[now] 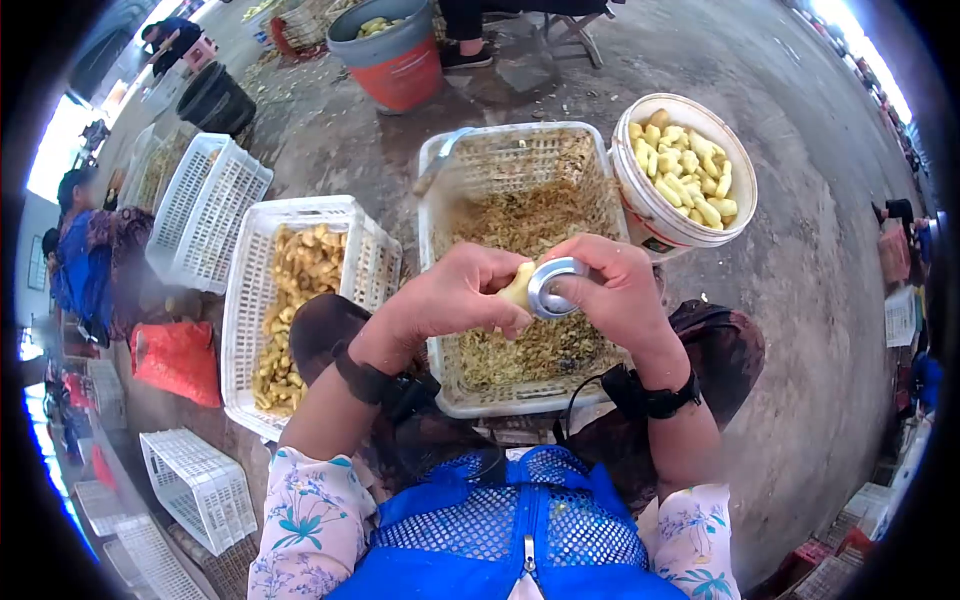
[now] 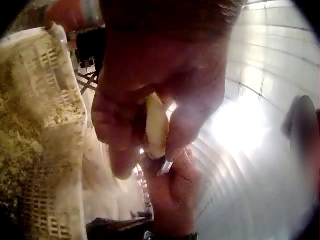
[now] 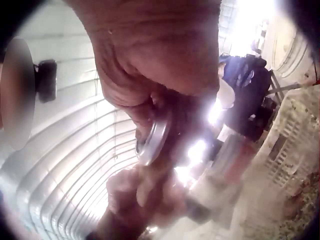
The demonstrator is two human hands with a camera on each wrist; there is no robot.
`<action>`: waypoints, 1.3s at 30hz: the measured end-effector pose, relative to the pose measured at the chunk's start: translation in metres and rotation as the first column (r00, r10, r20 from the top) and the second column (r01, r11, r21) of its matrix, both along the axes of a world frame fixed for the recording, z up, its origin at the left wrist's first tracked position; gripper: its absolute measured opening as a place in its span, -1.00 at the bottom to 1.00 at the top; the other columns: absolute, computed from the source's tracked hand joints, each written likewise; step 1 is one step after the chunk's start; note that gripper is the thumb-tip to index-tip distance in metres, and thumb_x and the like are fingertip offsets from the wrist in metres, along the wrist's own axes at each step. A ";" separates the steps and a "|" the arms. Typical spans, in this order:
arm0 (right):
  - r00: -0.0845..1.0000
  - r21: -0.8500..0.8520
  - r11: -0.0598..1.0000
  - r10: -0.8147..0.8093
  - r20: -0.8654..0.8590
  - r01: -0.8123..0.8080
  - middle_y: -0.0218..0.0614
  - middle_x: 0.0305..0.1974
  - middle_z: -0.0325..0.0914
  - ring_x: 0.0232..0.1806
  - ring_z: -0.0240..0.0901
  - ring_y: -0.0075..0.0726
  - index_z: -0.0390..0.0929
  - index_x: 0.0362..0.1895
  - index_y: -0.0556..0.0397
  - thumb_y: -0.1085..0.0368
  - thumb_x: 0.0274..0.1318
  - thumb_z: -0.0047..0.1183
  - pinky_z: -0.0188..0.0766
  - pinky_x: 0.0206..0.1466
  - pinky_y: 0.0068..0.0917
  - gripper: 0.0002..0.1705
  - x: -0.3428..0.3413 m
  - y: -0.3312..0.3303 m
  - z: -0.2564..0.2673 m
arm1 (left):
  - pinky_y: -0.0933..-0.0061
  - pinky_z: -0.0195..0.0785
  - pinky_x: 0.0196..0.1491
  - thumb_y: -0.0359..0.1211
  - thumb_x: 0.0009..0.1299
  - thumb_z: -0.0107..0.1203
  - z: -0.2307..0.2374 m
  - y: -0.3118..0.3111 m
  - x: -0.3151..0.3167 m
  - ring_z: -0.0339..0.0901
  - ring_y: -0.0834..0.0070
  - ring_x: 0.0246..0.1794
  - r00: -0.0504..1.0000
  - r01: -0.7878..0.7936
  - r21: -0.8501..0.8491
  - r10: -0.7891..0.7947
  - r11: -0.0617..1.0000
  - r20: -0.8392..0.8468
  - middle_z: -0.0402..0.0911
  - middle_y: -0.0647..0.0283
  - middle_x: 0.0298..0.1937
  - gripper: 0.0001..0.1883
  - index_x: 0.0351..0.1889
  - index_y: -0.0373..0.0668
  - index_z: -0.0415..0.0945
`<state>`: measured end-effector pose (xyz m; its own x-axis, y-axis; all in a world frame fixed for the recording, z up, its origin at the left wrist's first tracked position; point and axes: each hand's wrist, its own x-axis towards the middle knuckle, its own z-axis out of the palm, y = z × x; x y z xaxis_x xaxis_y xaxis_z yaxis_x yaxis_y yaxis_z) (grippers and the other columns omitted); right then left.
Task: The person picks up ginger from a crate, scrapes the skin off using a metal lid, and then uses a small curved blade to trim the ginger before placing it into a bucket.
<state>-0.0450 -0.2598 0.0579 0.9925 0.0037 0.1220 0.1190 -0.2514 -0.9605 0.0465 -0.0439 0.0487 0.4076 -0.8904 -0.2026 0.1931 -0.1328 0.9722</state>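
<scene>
Poking from the left grip (image 1: 452,292), the ginger (image 1: 518,284) touches a metal ring (image 1: 539,291).

Head view down, wrist views close.

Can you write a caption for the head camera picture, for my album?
Hands hold ginger and a metal ring above peelings.

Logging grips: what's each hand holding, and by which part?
Left hand: pale ginger piece, by its sides. Right hand: round metal tool, by its rim.
</scene>
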 end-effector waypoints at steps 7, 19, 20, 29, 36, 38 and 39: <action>0.988 -0.100 0.991 -0.076 0.134 0.089 -0.24 -0.43 0.60 -0.43 0.49 -0.38 0.67 -0.26 0.17 0.43 -0.01 0.34 0.41 -0.32 -0.41 -0.81 0.018 0.007 -0.019 | 0.62 0.19 -0.41 -0.46 0.30 0.21 -0.007 -0.001 -0.026 0.35 0.77 -0.46 0.950 -0.308 0.069 0.303 0.949 0.078 0.51 0.49 -0.39 -0.80 -0.12 -0.23 0.56; 0.922 -0.112 0.918 -0.386 -0.021 0.381 -0.44 -0.55 0.49 -0.48 0.35 -0.56 0.59 -0.40 0.18 0.43 0.10 0.24 0.34 -0.38 -0.43 -0.91 0.054 -0.022 -0.040 | 0.63 0.24 -0.37 -0.44 0.32 0.19 -0.021 0.024 -0.026 0.39 0.76 -0.40 0.928 -0.373 0.143 0.372 0.917 0.038 0.51 0.48 -0.34 -0.75 -0.04 -0.23 0.54; 0.941 -0.111 0.934 -0.338 0.022 0.339 -0.45 -0.54 0.50 -0.46 0.37 -0.56 0.61 -0.37 0.18 0.44 0.10 0.24 0.35 -0.36 -0.43 -0.92 0.051 -0.021 -0.042 | 0.63 0.25 -0.37 -0.44 0.31 0.18 -0.023 0.025 -0.026 0.39 0.75 -0.40 0.925 -0.379 0.140 0.378 0.915 0.029 0.51 0.47 -0.33 -0.73 -0.02 -0.22 0.55; 0.992 -0.171 0.985 -0.012 0.126 0.034 -0.25 -0.47 0.55 -0.41 0.50 -0.33 0.65 -0.26 0.19 0.48 0.04 0.22 0.41 -0.32 -0.38 -0.86 0.045 0.035 -0.034 | 0.61 0.29 -0.36 -0.48 0.27 0.15 -0.032 0.021 -0.025 0.41 0.74 -0.42 0.902 -0.425 0.121 0.407 0.897 0.144 0.54 0.44 -0.30 -0.66 0.04 -0.21 0.56; 0.967 -0.230 0.940 -0.251 0.029 0.251 -0.37 -0.45 0.60 -0.40 0.46 -0.53 0.64 -0.31 0.17 0.39 0.12 0.27 0.38 -0.31 -0.46 -0.89 0.050 -0.003 -0.020 | 0.62 0.13 -0.49 -0.47 0.43 0.08 -0.034 0.028 -0.026 0.26 0.72 -0.59 0.797 -0.432 -0.043 0.359 0.901 -0.485 0.53 0.30 -0.36 -0.65 0.18 -0.25 0.46; 0.989 -0.103 0.985 -0.128 0.080 0.136 -0.43 -0.42 0.60 -0.37 0.43 -0.60 0.66 -0.26 0.15 0.42 0.12 0.28 0.38 -0.27 -0.51 -0.89 0.041 0.011 -0.019 | 0.64 0.11 -0.50 -0.40 0.52 0.05 -0.034 0.027 -0.024 0.21 0.72 -0.63 0.764 -0.448 -0.058 0.349 0.892 -0.543 0.53 0.25 -0.37 -0.66 0.23 -0.26 0.42; 0.994 -0.093 0.993 -0.071 0.078 0.079 -0.45 -0.39 0.59 -0.35 0.43 -0.61 0.67 -0.20 0.13 0.45 0.11 0.29 0.38 -0.22 -0.56 -0.86 0.038 0.015 -0.021 | 0.65 0.12 -0.51 -0.23 0.61 0.00 -0.032 0.027 -0.027 0.20 0.72 -0.67 0.734 -0.463 -0.097 0.320 0.881 -0.599 0.54 0.23 -0.37 -0.64 0.21 -0.28 0.41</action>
<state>-0.0071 -0.2451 0.0372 0.9786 -0.0553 0.1983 0.1667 -0.3527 -0.9208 0.0200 -0.0165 0.0164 0.6110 -0.7247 -0.3186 0.6858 0.2836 0.6702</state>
